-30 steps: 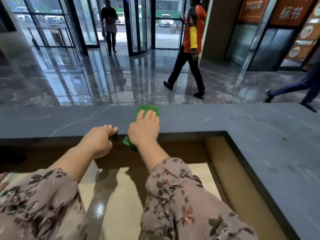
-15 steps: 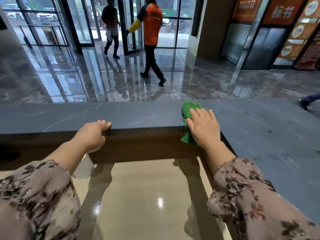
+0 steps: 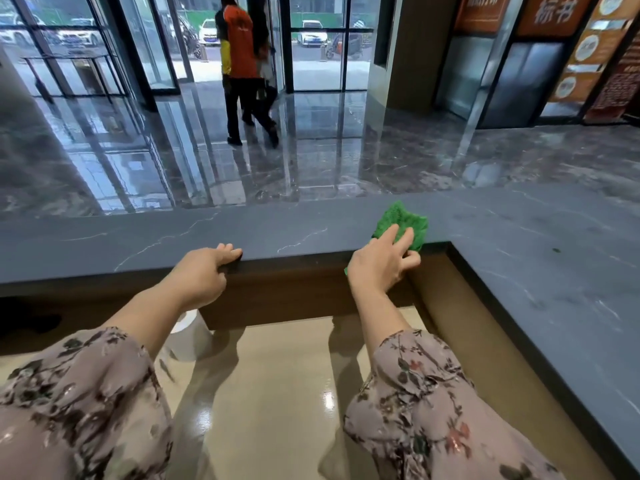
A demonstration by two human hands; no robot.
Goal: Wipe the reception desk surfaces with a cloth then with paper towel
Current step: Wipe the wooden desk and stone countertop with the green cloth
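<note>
a: since the cream lower surface (image 3: pixel 287 393) sits nearest, under both floral sleeves, is that the part being wiped?

b: no, nothing touches it. a white roll, likely the paper towel (image 3: pixel 188 336), stands on it just behind the left forearm, so the towel pass has not begun, i'd judge.

a: what are the two hands doing?

b: the left hand (image 3: pixel 204 273) is curled over the inner edge of the dark stone upper surface (image 3: pixel 138 244), fingers hooked on top, holding nothing; it looks like a brace. the right hand (image 3: pixel 382 266) lies on the green cloth (image 3: pixel 403 225), fingers loosely spread over it, thumb out to the side, pressing it down at the inside corner where the front ledge meets the side run.

a: how would you do this stroke well?

b: flatten the palm so more of the cloth bears on the stone, since it is bunched and part hangs over the inner lip. work it right into the corner, then carry it along the side run in overlapping passes. a small dark speck (image 3: pixel 556 250) lies there, well apart from the cloth, and wants catching.

a: anything further off?

b: a person in an orange top (image 3: pixel 239 46) is on the glossy lobby floor (image 3: pixel 346 161) near the glass doors, clear of the work.
</note>
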